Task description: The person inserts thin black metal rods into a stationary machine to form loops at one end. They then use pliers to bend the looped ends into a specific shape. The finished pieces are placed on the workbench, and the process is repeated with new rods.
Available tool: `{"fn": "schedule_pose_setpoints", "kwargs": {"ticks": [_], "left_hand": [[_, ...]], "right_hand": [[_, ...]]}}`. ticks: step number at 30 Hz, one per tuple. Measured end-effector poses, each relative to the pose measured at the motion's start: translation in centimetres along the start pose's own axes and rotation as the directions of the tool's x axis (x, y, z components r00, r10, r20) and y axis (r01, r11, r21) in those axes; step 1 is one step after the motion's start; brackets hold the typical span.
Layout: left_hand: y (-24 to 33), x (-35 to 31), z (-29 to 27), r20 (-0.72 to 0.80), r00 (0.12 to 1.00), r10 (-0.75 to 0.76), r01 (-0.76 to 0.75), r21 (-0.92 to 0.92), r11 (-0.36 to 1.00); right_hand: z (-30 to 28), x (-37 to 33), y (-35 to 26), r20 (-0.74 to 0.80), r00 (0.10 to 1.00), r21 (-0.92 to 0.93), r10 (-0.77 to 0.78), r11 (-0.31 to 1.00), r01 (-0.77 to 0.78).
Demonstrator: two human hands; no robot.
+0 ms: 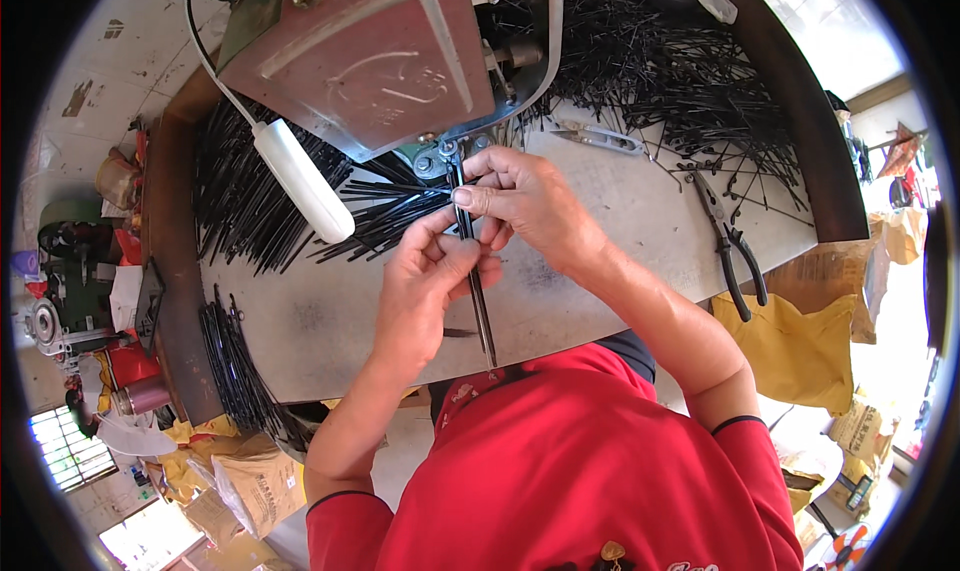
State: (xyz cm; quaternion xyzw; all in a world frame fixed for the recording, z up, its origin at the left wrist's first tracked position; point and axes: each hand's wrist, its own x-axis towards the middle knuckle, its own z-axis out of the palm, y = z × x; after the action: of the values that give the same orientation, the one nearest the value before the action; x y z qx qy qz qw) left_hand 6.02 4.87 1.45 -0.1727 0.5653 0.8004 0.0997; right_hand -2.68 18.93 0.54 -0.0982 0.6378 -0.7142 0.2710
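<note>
Both hands meet at the worktop's (620, 221) middle, just under the metal press (360, 56): the right hand (525, 206) pinches the top of a thin black rod (478, 291), and the left hand (430, 271) pinches its shaft. The rod seems to be feeding into the press; next needs straight alignment. Glossy black rods (250, 196) pile by the left edge, with pliers (735, 251) at the right.

A workshop: bench machine (360, 56), pliers (735, 251) (black rods (240, 191) heaped).

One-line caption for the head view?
Both hands, left hand and right hand, hold a thin black rod upright under a bench machine.
</note>
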Motion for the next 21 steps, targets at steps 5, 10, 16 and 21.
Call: {"fn": "schedule_pose_setpoints", "kwargs": {"ticks": [5, 10, 16, 21], "left_hand": [[-0.9, -0.7, -0.6, 0.012, 0.996, 0.084, -0.085, 0.11, 0.99], [-0.5, -0.2, -1.5, 0.082, 0.997, -0.012, 0.01, 0.021, 1.0], [-1.0, 0.7, -2.6, 0.111, 0.989, -0.094, 0.115, -0.201, 0.973], [-1.3, 0.9, -2.0, 0.115, 0.99, -0.075, 0.094, -0.169, 0.981]], "right_hand": [[-0.2, -0.3, -0.2, 0.003, 1.0, -0.005, 0.016, 1.0, -0.016], [-1.1, -0.8, -0.1, 0.037, 0.998, 0.077, 0.057, 0.995, -0.06], [-0.7, -2.2, -0.1, -0.084, 0.996, 0.107, 0.004, 0.994, 0.005], [-0.7, -2.5, 0.2, -0.16, 0.987, 0.084, 0.003, 0.996, 0.01]]}}
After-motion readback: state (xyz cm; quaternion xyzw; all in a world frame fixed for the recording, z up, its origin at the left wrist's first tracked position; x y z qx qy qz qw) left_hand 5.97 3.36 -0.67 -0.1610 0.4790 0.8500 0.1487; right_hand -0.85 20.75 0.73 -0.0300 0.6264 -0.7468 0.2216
